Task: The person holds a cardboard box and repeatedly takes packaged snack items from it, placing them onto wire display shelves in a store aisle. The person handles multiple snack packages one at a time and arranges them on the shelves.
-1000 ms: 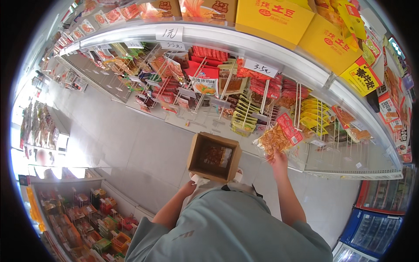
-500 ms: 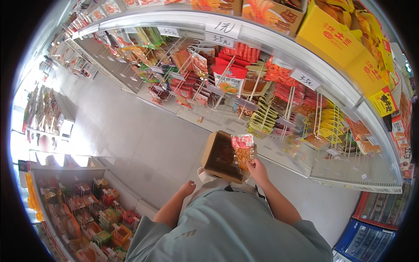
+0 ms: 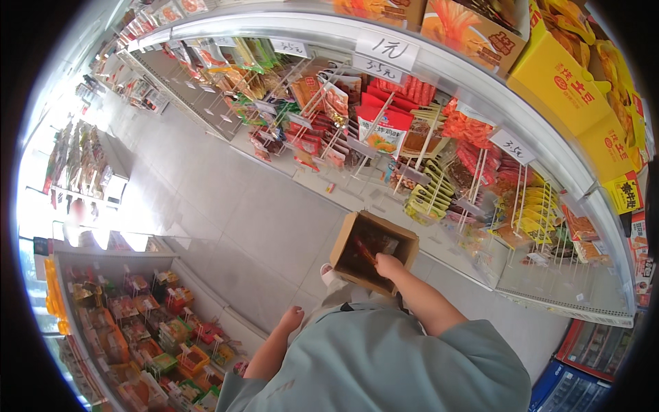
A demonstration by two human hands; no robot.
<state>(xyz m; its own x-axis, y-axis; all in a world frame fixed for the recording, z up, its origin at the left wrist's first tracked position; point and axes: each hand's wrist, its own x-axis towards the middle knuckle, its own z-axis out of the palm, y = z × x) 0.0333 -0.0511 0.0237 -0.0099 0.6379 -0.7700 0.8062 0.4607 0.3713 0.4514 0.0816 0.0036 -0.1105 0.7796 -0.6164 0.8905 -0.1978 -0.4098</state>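
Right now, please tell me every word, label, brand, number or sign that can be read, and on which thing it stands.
I will not copy wording; only its places:
White shelf-edge cards: large black handwriting, readable.
Yellow carton: red print, readable.
Red-and-white bag: dark print, partly readable.
Reddish packet by the right hand: too dark to read.
Packs at lower left: too small.

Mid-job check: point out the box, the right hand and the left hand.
Box (image 3: 344, 240): head view, inner face of its left wall.
Right hand (image 3: 389, 266): head view, back of the hand.
Left hand (image 3: 292, 318): head view, middle of the hand.
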